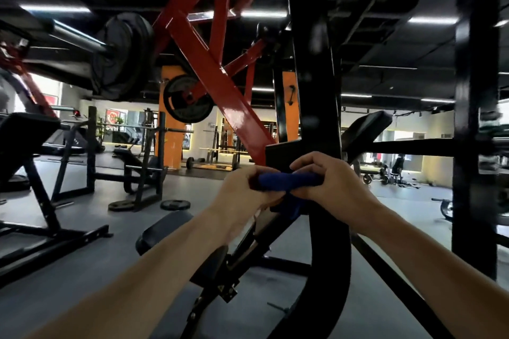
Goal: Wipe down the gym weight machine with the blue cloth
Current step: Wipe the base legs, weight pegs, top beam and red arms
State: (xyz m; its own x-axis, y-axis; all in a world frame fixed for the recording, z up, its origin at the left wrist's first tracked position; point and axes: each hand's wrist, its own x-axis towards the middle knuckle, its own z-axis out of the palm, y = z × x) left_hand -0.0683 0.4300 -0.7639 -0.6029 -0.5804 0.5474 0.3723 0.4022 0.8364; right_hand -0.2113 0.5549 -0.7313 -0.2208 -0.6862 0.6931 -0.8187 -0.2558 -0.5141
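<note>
Both hands, left hand [242, 190] and right hand [327, 181], gripped the rolled blue cloth [286, 181] with curled fingers, just before the machine's black upright [316, 91]. It seemed still preparing; next the cloth must press on the frame.

A grey gym floor [115, 250] carries everything here. On the left stands a black bench [24, 132] on an angled steel frame whose feet rest flat on the floor. Behind it a black rack [143, 157] stands on its own base, with two loose weight plates [175, 204] lying flat beside its foot. Farther back a loaded barbell [197, 161] rests on the floor. In the middle, the weight machine [319, 124] rises from the floor on a black curved post and crossbar.
</note>
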